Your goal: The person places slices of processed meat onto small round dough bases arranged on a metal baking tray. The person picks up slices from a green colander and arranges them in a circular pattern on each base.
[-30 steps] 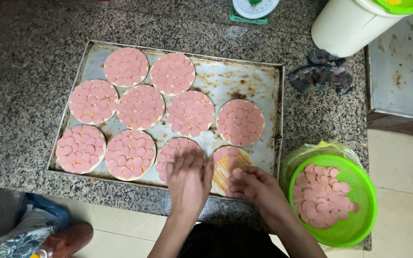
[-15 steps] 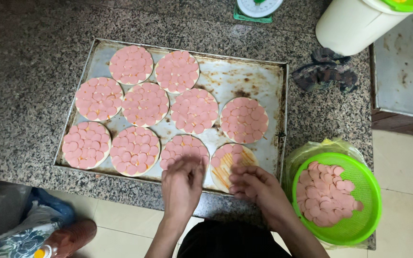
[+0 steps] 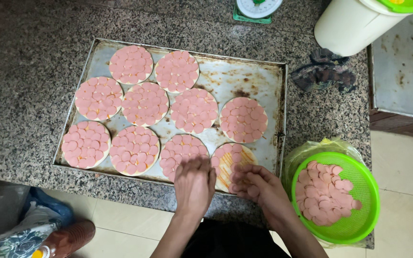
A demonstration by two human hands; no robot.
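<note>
Your right hand (image 3: 259, 187) rests over the near edge of the half-topped dough round (image 3: 233, 165), fingers curled and bunched on pink sausage slices; whether they pinch a slice, you cannot tell. Your left hand (image 3: 195, 184) lies flat, palm down, fingers together and pointing far, its tips touching the near rim of the neighbouring covered round (image 3: 182, 150); it grips nothing.

The half-topped round sits in the near right corner of the metal baking tray (image 3: 264, 71). Slices cover its far part only; the near part shows bare dough with orange streaks. The round has no long axis.

Both forearms come up from the near edge, converging toward the tray.

Other covered rounds fill the tray's left and middle. Green colander (image 3: 359, 224) of sausage slices stands just right of your right hand, on the speckled stone counter (image 3: 20, 57).
</note>
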